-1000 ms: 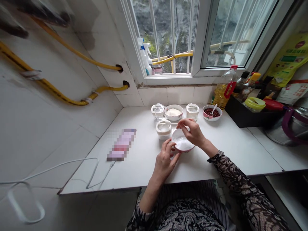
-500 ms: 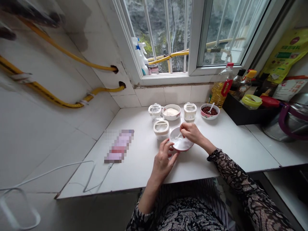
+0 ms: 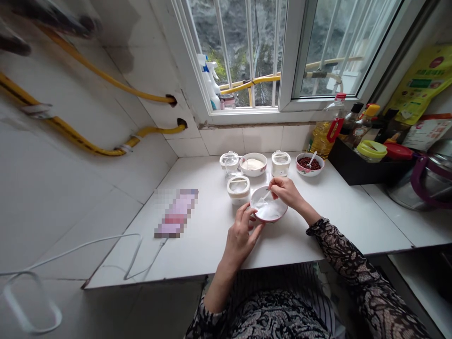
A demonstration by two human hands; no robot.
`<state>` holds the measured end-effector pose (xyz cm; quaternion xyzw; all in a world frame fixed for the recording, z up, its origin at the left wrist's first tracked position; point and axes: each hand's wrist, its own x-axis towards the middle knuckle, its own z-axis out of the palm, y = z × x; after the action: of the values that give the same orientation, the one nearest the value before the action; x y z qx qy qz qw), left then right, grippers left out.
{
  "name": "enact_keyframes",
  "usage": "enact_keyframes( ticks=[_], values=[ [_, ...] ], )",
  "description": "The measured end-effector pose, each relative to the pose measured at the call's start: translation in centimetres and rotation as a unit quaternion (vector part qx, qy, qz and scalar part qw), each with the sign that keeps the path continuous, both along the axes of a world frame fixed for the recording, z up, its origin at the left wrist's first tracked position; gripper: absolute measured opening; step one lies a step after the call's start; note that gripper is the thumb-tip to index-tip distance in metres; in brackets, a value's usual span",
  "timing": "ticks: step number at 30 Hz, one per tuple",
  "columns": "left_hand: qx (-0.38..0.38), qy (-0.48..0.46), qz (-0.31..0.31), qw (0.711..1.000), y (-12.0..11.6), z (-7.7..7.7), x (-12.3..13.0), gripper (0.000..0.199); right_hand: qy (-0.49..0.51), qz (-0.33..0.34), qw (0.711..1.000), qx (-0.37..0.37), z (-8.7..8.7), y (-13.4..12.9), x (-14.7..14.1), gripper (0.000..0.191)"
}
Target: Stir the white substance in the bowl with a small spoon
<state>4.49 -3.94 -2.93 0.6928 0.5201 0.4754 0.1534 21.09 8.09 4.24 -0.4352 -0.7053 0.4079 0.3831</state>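
A small white bowl (image 3: 273, 217) with a reddish rim stands on the counter, holding something white, perhaps powder. My left hand (image 3: 241, 233) grips its near left side, thumb below and fingers at the rim. Pinched in my right hand (image 3: 285, 190) is a white spoon (image 3: 265, 196), its bowl end down in the white contents. Just behind my left fingers is a lidded clear jar (image 3: 238, 189). Farther back are another jar (image 3: 229, 163), a bowl of whitish grains or powder (image 3: 253, 165), a third jar (image 3: 280, 164) and a bowl of dark red beans (image 3: 309, 165) with a spoon.
A blurred-out pink phone-like item (image 3: 176, 214) with a white cable (image 3: 136, 254) lies on the left of the white counter (image 3: 205, 240). At the right stand an oil bottle (image 3: 325, 129), a black box of condiments (image 3: 349, 162) and a metal pot (image 3: 411, 181).
The view has shifted slightly. My right hand has moved the spoon a little within the bowl; my left hand keeps its hold on the bowl.
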Motion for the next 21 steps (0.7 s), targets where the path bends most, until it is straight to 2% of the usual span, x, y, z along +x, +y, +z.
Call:
enact_keyframes(
  ticks=[3,7,14,21],
  values=[
    [0.002,0.005,0.001,1.000,0.02,-0.06,-0.04,0.031,-0.052,-0.016,0.997,0.056,-0.02,-0.29,-0.09,0.012],
    [0.007,0.007,0.002,1.000,0.03,-0.09,-0.01,0.030,-0.055,-0.013,0.996,0.062,0.01,-0.40,-0.10,0.012],
    [0.015,0.007,0.004,1.000,0.03,-0.09,0.07,0.029,0.038,0.000,0.999,-0.024,-0.03,0.12,0.03,0.010],
    [0.015,0.006,0.003,1.000,0.04,-0.08,0.04,0.030,0.144,0.007,0.983,-0.114,0.88,0.42,0.34,0.008]
  ],
)
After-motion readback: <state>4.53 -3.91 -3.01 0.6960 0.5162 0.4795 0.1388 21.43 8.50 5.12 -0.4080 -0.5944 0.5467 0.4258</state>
